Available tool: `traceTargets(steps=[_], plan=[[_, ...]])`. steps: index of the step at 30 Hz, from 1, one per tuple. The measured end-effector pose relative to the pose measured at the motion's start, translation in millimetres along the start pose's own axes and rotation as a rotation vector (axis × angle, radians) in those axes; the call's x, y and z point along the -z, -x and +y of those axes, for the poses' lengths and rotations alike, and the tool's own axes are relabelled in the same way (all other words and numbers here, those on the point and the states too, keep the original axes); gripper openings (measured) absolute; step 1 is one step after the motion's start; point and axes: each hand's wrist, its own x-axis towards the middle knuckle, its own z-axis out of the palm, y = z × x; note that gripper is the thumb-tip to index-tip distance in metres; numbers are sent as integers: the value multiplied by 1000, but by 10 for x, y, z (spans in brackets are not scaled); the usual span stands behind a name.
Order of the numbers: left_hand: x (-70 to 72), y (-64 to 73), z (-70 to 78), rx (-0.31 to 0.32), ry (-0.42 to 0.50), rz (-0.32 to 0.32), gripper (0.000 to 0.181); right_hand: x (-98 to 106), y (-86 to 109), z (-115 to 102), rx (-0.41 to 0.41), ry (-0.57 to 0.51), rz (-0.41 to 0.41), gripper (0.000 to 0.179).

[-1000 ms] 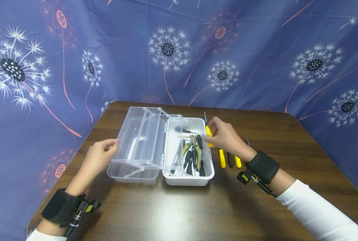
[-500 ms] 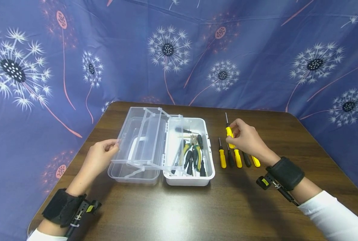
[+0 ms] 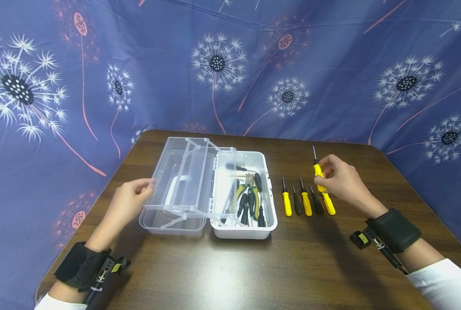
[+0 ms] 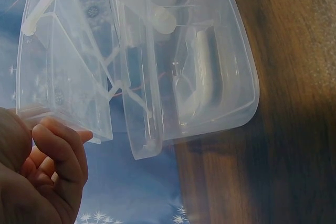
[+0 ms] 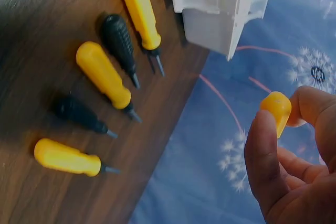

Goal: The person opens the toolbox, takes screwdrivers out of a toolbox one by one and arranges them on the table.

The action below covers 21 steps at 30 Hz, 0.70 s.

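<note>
My left hand (image 3: 131, 198) pinches the edge of a clear plastic tray (image 3: 178, 176) that folds out from the toolbox; in the left wrist view thumb and fingers meet at its corner. In my right hand (image 3: 343, 178) a yellow-handled screwdriver (image 3: 318, 175) is held by the handle, its shaft pointing away, above the table. Below and left of that hand lies a row of screwdrivers: yellow ones (image 3: 287, 204) alternate with black ones (image 3: 297, 206). The right wrist view shows the held handle's rounded end (image 5: 276, 107) between thumb and fingers.
The white toolbox (image 3: 241, 233) stands left of the row, holding pliers (image 3: 236, 198) with green-yellow grips and several black-handled tools (image 3: 261, 216). Its clear lid (image 3: 172, 230) lies opened to the left. A blue patterned cloth (image 3: 250, 56) hangs behind the wooden table (image 3: 222, 271).
My right hand has carried the yellow screwdriver rightward from beside the toolbox, past the row, to its right end. My left hand has stayed on the tray.
</note>
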Motion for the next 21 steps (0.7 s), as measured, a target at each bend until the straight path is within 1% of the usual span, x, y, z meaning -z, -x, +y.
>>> traceTargets(steps=[5,10,21], plan=[[-8,-2,-3,-6,0,2,43,80,35,109,-26,25,24,44],[-7,3,5,-7,3,6,43,144,63,214,-40,32,30,44],[-10,-5,8,-8,-6,16,42,253,134,465,-60,111,48,47]])
